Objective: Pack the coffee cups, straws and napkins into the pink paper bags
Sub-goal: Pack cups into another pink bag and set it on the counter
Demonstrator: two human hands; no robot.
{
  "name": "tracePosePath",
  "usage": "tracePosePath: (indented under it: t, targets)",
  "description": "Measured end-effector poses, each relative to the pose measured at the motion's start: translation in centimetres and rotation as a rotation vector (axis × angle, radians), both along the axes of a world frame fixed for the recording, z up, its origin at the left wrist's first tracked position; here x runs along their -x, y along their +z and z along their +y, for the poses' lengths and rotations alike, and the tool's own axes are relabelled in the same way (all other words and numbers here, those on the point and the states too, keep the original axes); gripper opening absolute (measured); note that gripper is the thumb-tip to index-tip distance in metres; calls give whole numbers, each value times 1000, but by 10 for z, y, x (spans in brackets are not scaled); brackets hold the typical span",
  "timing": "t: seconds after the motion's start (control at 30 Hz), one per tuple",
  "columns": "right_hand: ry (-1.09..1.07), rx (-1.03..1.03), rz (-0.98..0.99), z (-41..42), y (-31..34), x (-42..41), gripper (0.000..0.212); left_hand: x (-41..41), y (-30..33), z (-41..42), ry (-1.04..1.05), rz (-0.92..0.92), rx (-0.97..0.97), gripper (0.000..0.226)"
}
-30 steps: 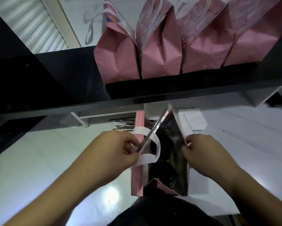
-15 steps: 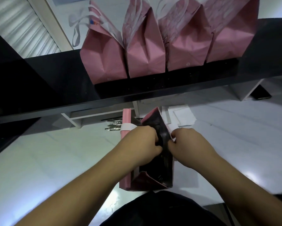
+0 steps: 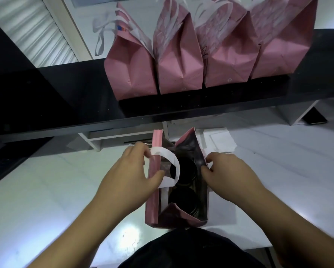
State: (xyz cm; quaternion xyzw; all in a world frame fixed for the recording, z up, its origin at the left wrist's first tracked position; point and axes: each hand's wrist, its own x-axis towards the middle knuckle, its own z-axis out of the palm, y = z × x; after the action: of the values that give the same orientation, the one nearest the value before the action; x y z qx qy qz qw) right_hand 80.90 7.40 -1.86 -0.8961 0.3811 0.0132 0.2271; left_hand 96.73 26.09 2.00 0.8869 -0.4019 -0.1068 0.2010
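Left hand (image 3: pixel 135 176): thumb and fingers pinching pink bag's (image 3: pixel 152 202) left wall.
Right hand (image 3: pixel 228 175): pinching right wall.
Between hands: two dark cups (image 3: pixel 183 196).

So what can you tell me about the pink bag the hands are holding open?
The open pink bag looks like paper, with a white strip handle curling over its left side. It stands upright on the white counter, below a black shelf, mouth wide open. Inside sit two dark cups, one behind the other. The left hand holds its left wall by the handle, and the right hand pinches its right wall. White napkins lie behind it.
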Motion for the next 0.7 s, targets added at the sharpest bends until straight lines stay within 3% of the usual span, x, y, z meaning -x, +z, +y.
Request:
tracePosePath:
  t: [0.2, 0.43, 0.53, 0.7]
  targets:
    - [54, 160, -87, 0, 6, -21, 38, 22, -15, 32, 70, 195, -151, 53]
    - [232, 224, -123, -23, 15, -60, 62, 31, -17, 52, 109, 288, -80, 35]
    - [260, 200, -81, -36, 12, -66, 51, 23, -15, 57, 147, 254, -23, 34]
    - [195, 176, -114, -46, 3, -55, 7, -5, -20, 51, 214, 131, 111, 24]
